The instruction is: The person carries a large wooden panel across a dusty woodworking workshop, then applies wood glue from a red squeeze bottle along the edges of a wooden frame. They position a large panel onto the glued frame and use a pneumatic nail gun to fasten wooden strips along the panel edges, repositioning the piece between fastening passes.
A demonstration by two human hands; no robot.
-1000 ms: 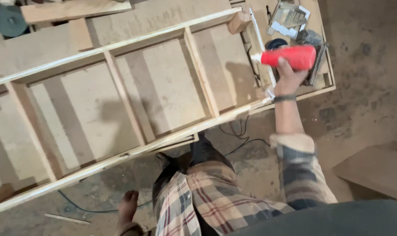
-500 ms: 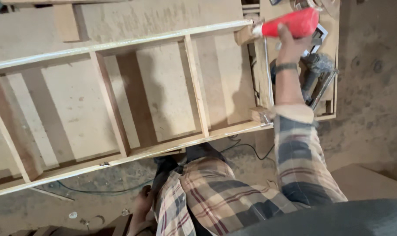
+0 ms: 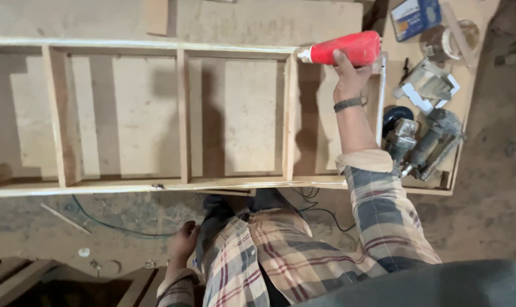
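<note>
My right hand [image 3: 346,75] grips a red bottle with a white nozzle [image 3: 345,49], held sideways. The nozzle tip is at the far rail of a long wooden ladder-like frame [image 3: 181,113], right where a cross slat [image 3: 289,113] meets that rail. The frame lies flat on a plywood worktable [image 3: 258,20]. My left hand [image 3: 183,243] hangs low beside my leg, below the table's near edge, fingers curled with nothing seen in it. I wear a plaid shirt.
To the right of the frame lie power tools [image 3: 425,142], a dark disc [image 3: 395,116], a blue box [image 3: 416,17], a roll of tape [image 3: 454,40] and metal brackets [image 3: 428,85]. Cables [image 3: 116,224] run over the dirt floor. Wooden planks [image 3: 19,278] sit at the bottom left.
My right hand has carried the red bottle from the right end of the frame leftward to the far rail at the cross slat. The view has shifted along the frame.
</note>
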